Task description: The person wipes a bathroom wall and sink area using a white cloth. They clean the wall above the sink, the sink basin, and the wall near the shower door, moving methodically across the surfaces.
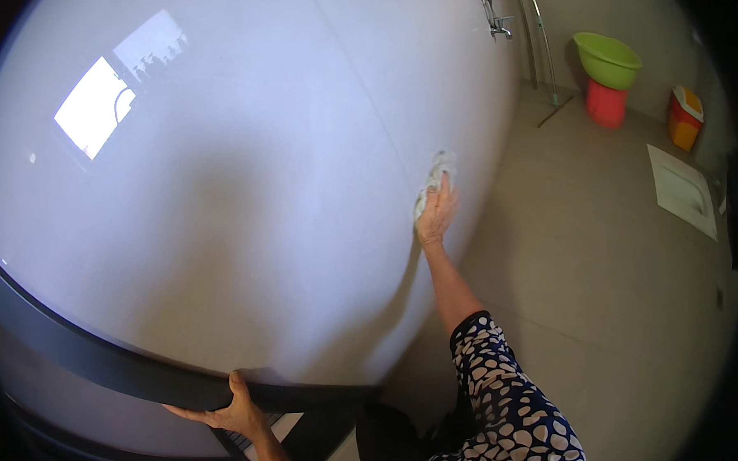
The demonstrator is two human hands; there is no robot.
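A broad, glossy pale wall [291, 151] fills the left and middle, with a thin seam running down it. My right arm, in a dark sleeve with pale spots, reaches far along this wall. With my right hand [438, 215] I press a crumpled white cloth [442, 165] against its surface, the fingers closed over the cloth. Lower left, my left hand [241, 413] grips the dark frame [162, 388] that edges the wall. Its thumb lies over the frame and a finger stretches along the underside; the other fingers are partly hidden.
A metal tap [500, 29] juts from the wall's far end. Beyond stand a floor squeegee [545, 46], a green basin [609, 59] on a red stool [606, 103], and an orange-and-red bin [685, 119]. A white squat toilet [682, 190] is set into the grey-brown floor [584, 262] at right.
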